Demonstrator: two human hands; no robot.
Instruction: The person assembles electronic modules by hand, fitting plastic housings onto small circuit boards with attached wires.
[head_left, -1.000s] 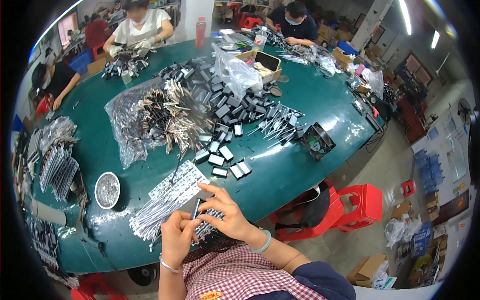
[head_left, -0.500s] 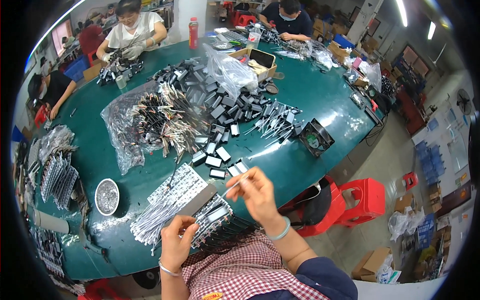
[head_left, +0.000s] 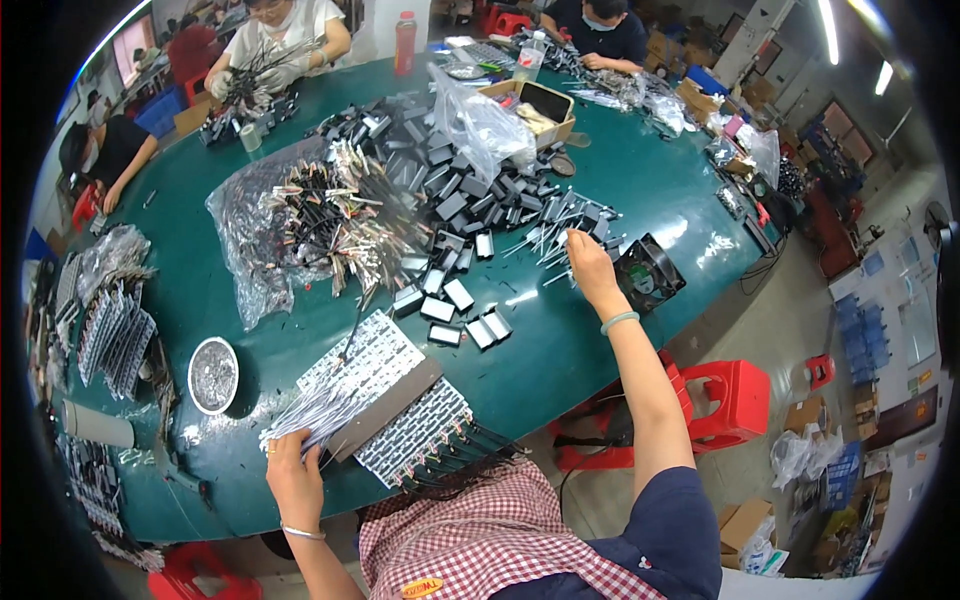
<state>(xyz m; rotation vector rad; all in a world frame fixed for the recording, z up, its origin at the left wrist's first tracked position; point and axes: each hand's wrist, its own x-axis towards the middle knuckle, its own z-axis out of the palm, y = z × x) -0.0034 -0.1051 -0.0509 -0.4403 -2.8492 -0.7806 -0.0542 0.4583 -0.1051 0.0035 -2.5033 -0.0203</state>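
Observation:
My left hand (head_left: 295, 478) is at the near end of a bundle of white wires (head_left: 310, 410), thumb and fingers closed around some of them. The bundle lies across white circuit board panels (head_left: 412, 425) with a brown strip (head_left: 385, 408) on top. Stretched out to the right, my right hand (head_left: 592, 268) has its fingers pinched together at the edge of a pile of thin white-wired pieces (head_left: 560, 235). What sits in that pinch is too small to make out. Small black plastic cases (head_left: 440, 308) lie loose between the panels and a larger heap.
A tangle of cables (head_left: 335, 215) rests on clear plastic at mid-table. Beside my right hand stands a black fan (head_left: 650, 272). A white bowl (head_left: 213, 376) is at left, red stools (head_left: 730, 405) at right. Co-workers (head_left: 285, 45) sit across the table.
My right hand has swung from above the panels out to the pile of white-wired pieces. My left hand has moved left and down to the wire bundle. The black case over the panels is gone.

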